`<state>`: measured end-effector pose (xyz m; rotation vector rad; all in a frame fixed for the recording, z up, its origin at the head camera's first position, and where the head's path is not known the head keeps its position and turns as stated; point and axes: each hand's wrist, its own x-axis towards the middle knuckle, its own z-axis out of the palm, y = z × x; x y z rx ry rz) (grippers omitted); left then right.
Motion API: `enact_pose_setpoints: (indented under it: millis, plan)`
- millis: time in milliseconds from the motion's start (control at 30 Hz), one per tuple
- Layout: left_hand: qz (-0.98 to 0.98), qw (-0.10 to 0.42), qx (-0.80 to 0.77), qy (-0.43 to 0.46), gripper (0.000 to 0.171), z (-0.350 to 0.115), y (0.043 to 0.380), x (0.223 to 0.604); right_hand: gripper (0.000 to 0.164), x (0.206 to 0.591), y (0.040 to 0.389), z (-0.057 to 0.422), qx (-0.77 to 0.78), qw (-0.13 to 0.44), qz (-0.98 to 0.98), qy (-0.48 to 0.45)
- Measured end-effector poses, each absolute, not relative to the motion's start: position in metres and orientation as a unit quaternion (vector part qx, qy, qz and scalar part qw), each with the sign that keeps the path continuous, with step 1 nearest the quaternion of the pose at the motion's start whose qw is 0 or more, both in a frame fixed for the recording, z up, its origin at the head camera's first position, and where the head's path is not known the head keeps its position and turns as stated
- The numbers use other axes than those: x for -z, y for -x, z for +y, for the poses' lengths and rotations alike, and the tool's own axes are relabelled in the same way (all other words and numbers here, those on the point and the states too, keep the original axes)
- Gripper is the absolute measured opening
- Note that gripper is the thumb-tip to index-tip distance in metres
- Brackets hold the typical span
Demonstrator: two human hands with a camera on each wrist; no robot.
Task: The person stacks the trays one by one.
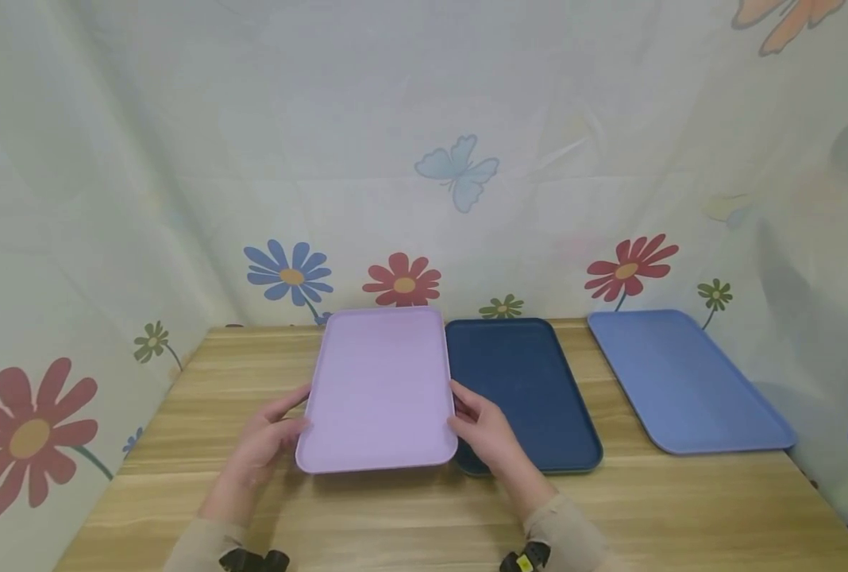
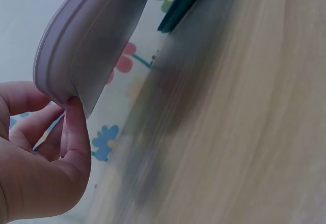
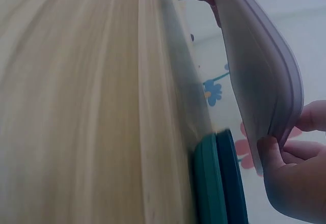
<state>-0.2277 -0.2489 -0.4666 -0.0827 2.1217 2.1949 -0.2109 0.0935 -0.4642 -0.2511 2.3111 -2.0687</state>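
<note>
A lilac rectangular tray (image 1: 381, 389) is held up off the table, slightly tilted, between both hands. My left hand (image 1: 268, 435) pinches its left rim, with the thumb on the near side and fingers beneath. On the opposite rim, my right hand (image 1: 491, 433) grips in the same way. The wrist views show the tray's underside (image 3: 249, 71) and a gap between it and the tabletop. Just right of it lies a dark blue tray (image 1: 520, 389), stacked on a teal tray (image 3: 209, 183); the right hand is over its left part.
A lighter blue tray (image 1: 688, 381) lies apart on the right side of the wooden table (image 1: 410, 524). Behind and beside the table hangs a pale cloth (image 1: 324, 143) printed with flowers and butterflies.
</note>
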Motion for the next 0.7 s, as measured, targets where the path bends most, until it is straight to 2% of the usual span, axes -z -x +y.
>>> enact_pose_setpoints:
  millis: [700]
  plan:
    - [0.653, 0.043, -0.755, 0.028, 0.063, -0.187, 0.22, 0.473, 0.052, 0.47, 0.208, 0.149, 0.649, 0.01, 0.76, 0.041]
